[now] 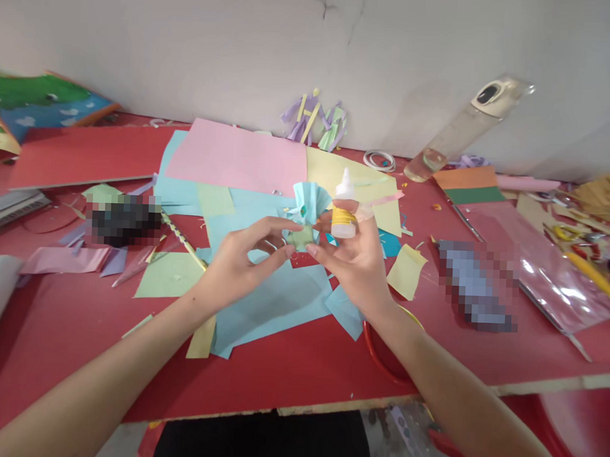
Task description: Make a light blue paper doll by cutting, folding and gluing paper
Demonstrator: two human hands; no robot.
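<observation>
My left hand (241,256) pinches the left side of a small folded green paper piece (301,238) between thumb and fingers. The thumb of my right hand (358,264) touches its right edge. Held in the fingers of that same right hand is a small white glue bottle (343,223) with a yellow label, its nozzle pointing up. Just above the green piece stands a pleated light-blue paper fan (310,201); whether it is joined to the green piece I cannot tell. Light-blue paper sheets (267,300) lie beneath my hands.
On the red table (290,374) lie a pink sheet (242,153), yellow paper (331,173) and scattered scraps. Paper figures (309,118) lean on the wall. A clear water bottle (458,137) stands at the back right, with a glossy plastic folder (548,264) nearer. A pixelated dark object (125,220) is left.
</observation>
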